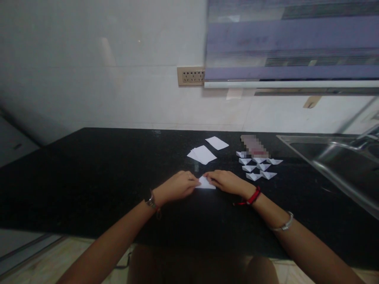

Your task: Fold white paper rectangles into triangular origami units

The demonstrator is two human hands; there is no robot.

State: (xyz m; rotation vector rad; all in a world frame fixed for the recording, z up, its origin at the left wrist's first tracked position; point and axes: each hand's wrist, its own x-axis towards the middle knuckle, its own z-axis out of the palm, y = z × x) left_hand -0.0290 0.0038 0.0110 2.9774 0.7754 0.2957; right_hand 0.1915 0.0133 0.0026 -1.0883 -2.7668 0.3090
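Both hands meet over a small white folded paper piece [205, 183] lying on the black countertop [89, 173]. My left hand [177, 185] pinches its left end with fingers curled. My right hand [226, 181] presses on its right end, fingers together. A watch is on my left wrist; a red band and a silver bracelet are on my right arm.
Several folded white paper triangles [259, 167] lie in rows to the right. Flat paper sheets [203, 154] and another sheet [217, 142] lie behind my hands. A steel sink [334, 157] is at the far right. A wall socket [191, 76] and a window blind are behind.
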